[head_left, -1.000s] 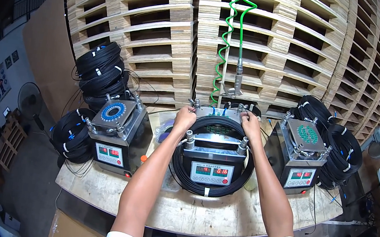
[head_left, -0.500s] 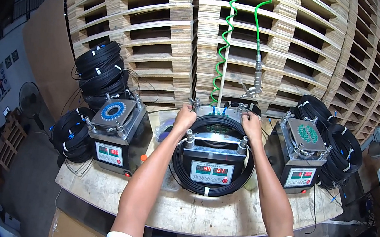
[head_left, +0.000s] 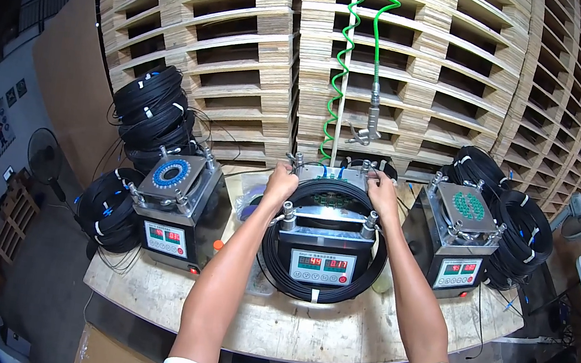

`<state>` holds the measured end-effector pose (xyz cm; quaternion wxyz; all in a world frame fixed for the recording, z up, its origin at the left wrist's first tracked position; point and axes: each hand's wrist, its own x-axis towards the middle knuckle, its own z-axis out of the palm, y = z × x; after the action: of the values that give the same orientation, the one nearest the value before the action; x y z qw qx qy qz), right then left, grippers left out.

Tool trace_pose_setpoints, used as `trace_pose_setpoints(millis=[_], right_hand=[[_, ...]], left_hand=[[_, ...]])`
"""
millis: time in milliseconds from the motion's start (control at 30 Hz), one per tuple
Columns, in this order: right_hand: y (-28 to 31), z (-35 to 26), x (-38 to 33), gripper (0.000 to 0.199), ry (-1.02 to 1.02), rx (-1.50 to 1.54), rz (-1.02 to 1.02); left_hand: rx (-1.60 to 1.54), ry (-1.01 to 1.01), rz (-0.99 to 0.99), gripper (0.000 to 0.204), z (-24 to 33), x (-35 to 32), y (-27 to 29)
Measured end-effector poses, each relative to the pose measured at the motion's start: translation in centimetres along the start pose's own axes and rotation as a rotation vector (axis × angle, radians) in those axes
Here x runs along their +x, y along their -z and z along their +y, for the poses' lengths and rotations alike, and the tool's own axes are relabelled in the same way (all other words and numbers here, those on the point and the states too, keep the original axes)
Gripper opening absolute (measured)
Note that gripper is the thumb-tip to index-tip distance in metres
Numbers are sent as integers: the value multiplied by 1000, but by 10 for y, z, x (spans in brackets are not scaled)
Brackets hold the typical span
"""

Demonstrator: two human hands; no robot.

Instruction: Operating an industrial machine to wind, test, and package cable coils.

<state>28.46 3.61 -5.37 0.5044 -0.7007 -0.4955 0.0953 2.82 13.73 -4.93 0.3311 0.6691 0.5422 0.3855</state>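
Observation:
In front of me stands a metal machine (head_left: 326, 242) with a lit red-and-green display. A coil of black cable (head_left: 317, 294) is draped around it, with a white tie at its lowest point. My left hand (head_left: 281, 182) closes on a clamp lever (head_left: 292, 160) at the machine's far left corner. At the far right corner my right hand (head_left: 381, 193) is closed on another clamp lever (head_left: 372, 172). The fingers partly cover both levers. Green round parts (head_left: 332, 200) show inside the coil, on the machine's top.
Similar machines flank mine, one with a blue ring of parts (head_left: 171, 172), one with green parts (head_left: 469, 205). Cable coils (head_left: 157, 109) pile up at left, more coils (head_left: 525, 227) at right. An air gun (head_left: 370, 122) hangs from a green spiral hose before stacked wooden pallets (head_left: 269, 61).
The hanging air gun has swung to the left. Readings on the machines' displays have changed. Both hands stay at the far corner levers with hardly any shift.

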Motion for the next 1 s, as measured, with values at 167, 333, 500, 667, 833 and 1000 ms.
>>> trace_pose_setpoints(millis=[167, 333, 500, 667, 833, 1000], right_hand=[[4, -6, -4, 35, -51, -62, 14], [0, 5, 2, 33, 18, 42, -22], [-6, 10, 5, 32, 35, 86, -13], [-2, 6, 2, 34, 37, 35, -21], [7, -20, -10, 42, -171, -120, -6], [11, -18, -9, 41, -134, -149, 54]], left_hand=[[-7, -21, 17, 52, -7, 4, -3], [25, -20, 9, 53, -7, 6, -4], [-22, -54, -1, 52, -5, 7, -3], [-144, -121, 57, 52, -2, -1, -3], [18, -174, 246, 36, 1, -5, 2], [-31, -173, 153, 26, 16, -16, 4]])
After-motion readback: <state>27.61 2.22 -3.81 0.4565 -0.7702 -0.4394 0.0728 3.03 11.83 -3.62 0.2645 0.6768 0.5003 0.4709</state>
